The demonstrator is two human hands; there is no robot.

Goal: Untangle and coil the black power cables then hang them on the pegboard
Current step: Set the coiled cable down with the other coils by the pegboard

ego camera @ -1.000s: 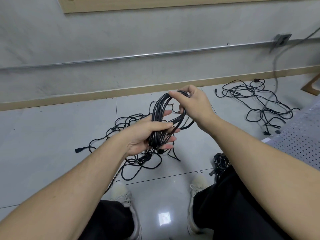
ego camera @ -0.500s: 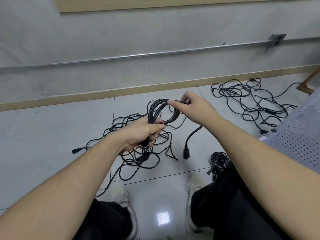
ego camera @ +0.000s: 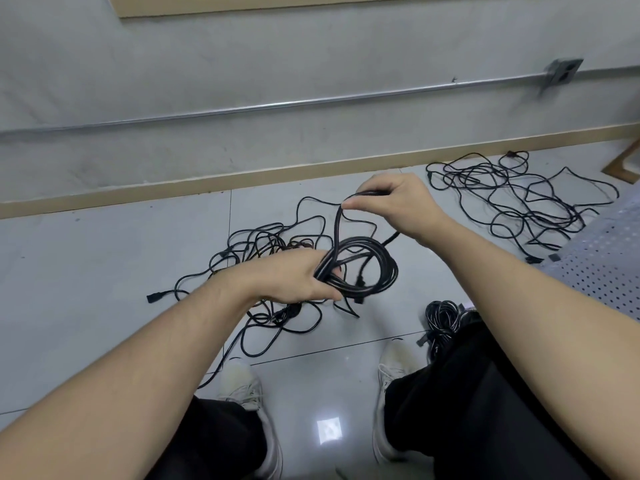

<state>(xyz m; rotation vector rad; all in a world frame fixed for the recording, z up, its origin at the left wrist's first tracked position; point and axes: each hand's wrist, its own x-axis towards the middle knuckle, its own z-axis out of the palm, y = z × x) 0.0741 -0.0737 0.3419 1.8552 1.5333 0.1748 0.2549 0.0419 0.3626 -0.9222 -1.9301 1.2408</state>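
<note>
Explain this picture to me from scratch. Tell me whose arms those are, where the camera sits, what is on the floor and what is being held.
There is no machine here. A person wears a camera on the head, so the head view looks forward and down at that person's own arms, black trousers and pale shoes.

The left hand grips a coiled black cable, a bundle of several loops. The right hand pinches the loose end of that same cable and holds it up above the coil.

On the grey tiled floor lie two loose tangles of black cable: one under the left hand, another further right near the wall. A small bundle of cable lies by the right knee. The white perforated board at the right edge is probably the pegboard.
</note>
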